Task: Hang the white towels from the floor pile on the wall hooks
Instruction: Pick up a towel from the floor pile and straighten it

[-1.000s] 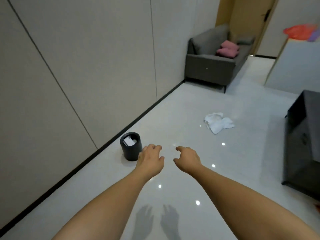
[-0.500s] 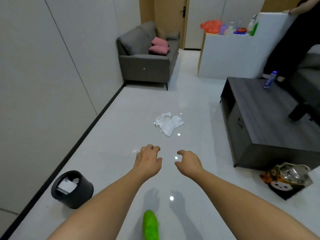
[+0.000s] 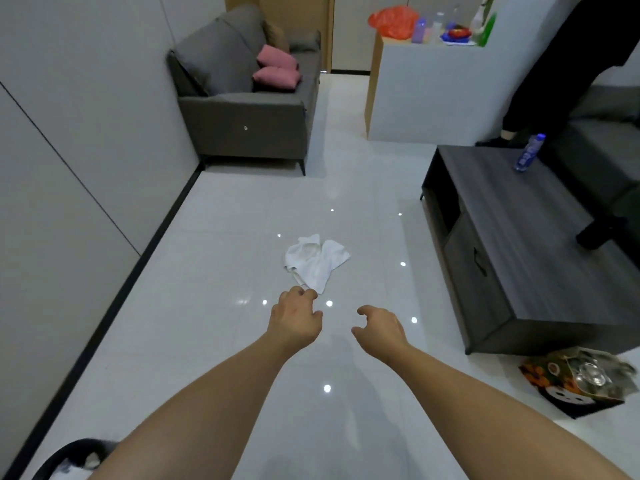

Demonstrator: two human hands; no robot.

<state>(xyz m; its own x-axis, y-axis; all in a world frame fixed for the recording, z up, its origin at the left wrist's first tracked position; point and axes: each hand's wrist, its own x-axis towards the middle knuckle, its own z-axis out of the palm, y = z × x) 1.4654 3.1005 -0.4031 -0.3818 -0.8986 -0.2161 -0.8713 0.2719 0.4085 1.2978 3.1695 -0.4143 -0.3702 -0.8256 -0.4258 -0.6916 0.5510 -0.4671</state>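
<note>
Person's body, head view: two bare forearms, no sleeves visible up to the frame edge. Left hand [image 3: 295, 320] and right hand [image 3: 378, 329] bare: no gloves, rings, watch or wristbands visible. No markings or bandages seen. Upper arms and torso out of frame.

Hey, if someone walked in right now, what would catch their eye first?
Probably the crumpled white towels alone on the glossy floor, mid-room, just beyond the left hand and right hand, both empty. Next, the pink cushions on the grey sofa at the far wall.
</note>
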